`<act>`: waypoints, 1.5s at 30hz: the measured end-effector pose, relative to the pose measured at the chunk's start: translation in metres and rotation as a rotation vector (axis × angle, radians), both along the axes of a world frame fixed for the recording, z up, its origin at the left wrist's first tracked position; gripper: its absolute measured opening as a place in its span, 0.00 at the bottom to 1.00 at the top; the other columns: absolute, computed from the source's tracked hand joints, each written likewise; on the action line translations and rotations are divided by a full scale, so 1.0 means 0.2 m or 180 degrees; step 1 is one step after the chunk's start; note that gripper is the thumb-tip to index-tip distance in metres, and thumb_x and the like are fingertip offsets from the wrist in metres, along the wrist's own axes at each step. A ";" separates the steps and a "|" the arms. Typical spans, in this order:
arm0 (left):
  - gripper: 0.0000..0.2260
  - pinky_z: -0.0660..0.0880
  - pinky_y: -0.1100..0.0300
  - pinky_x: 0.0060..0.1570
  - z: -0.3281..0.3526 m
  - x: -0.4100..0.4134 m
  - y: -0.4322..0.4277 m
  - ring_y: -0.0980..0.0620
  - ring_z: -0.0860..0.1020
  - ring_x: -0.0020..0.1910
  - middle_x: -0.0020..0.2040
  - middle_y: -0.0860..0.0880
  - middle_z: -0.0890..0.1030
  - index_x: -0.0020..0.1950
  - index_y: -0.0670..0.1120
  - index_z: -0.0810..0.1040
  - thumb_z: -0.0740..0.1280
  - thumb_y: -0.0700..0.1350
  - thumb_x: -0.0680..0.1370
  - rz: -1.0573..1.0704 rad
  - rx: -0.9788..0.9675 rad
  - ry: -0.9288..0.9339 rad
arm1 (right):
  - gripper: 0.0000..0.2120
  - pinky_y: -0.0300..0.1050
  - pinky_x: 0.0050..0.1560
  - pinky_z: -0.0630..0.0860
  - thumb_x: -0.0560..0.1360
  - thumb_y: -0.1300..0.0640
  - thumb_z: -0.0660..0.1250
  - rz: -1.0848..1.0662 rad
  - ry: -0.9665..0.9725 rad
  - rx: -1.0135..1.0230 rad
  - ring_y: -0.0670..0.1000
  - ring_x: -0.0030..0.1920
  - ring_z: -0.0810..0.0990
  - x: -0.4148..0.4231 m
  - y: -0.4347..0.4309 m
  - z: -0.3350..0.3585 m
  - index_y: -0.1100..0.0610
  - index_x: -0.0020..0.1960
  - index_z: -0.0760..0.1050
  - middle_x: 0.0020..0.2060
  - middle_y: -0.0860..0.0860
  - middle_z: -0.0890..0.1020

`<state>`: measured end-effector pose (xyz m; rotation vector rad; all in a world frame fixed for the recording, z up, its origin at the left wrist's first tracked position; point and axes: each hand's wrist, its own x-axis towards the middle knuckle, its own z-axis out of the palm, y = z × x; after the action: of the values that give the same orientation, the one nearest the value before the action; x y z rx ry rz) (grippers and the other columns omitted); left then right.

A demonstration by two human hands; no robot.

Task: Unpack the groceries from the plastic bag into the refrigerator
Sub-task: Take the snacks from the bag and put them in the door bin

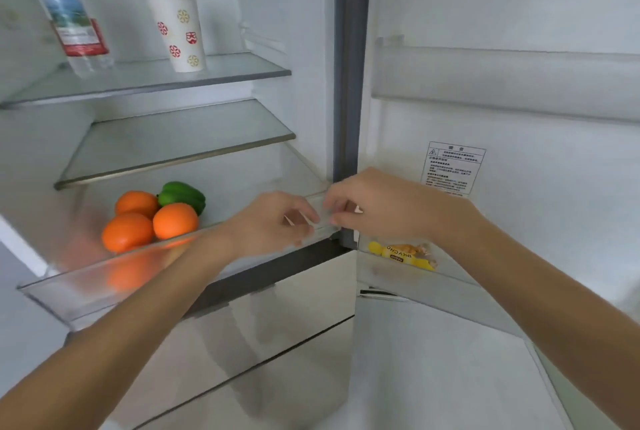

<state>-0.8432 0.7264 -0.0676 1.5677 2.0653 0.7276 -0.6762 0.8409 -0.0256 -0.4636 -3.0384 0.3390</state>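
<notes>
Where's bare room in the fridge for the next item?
Bare: middle shelf, wholly; upper shelf, right of the cup. Crowded: drawer, oranges and pepper at left, left hand and right hand gripping its right front rim.

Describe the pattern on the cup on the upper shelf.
The cup is white with red and gold round emblems; head view.

My left hand [273,221] and right hand [374,207] grip the front rim of the clear drawer [86,294] near its right corner; three oranges [175,220] and a pepper [181,195] lie at its left end.
</notes>
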 end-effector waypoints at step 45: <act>0.12 0.76 0.60 0.50 -2.70 1.24 -3.68 0.51 0.80 0.49 0.47 0.52 0.82 0.56 0.51 0.80 0.61 0.43 0.76 0.4915 -0.1215 -0.2381 | 0.16 0.53 0.51 0.78 0.76 0.61 0.57 0.3033 -0.2897 0.0084 0.59 0.52 0.80 -0.23 -3.18 -2.88 0.58 0.63 0.74 0.55 0.56 0.81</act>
<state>-0.5947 -0.0095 -0.6074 -0.7081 2.2048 1.0055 -0.7214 0.2051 -0.6026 1.2235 -3.8684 0.1005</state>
